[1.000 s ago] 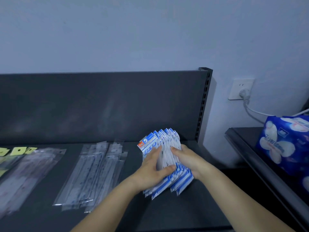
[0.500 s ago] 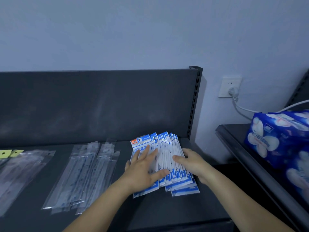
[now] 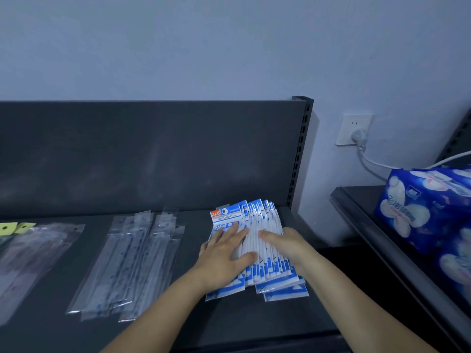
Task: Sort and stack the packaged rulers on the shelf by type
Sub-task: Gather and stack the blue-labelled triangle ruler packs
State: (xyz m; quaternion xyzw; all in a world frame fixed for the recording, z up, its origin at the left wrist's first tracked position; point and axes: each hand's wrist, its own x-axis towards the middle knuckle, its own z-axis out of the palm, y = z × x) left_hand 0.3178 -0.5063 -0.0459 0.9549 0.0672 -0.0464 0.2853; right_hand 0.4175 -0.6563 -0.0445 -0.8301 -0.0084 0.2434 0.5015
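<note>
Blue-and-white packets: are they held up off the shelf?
No, the blue-and-white packets lie fanned on the shelf under the left hand and right hand.

The fanned geometric set packs point(image 3: 251, 215) are showing white faces with bright blue bands at top and bottom, the front one carrying a small red-orange logo patch point(image 3: 216, 213). The clear ruler sleeves point(image 3: 132, 263) are glinting transparent with tiny dark dots. The leftmost sleeves point(image 3: 33, 250) are showing yellow header tags point(image 3: 15, 227). The shelf point(image 3: 254, 322) and its back panel point(image 3: 153, 154) are reading matte dark grey, the wall point(image 3: 204, 47) pale blue-grey. The tissue packs point(image 3: 423, 207) are showing deep blue with white petal shapes; the socket point(image 3: 353, 128) and cable point(image 3: 374, 164) are showing white.
</note>
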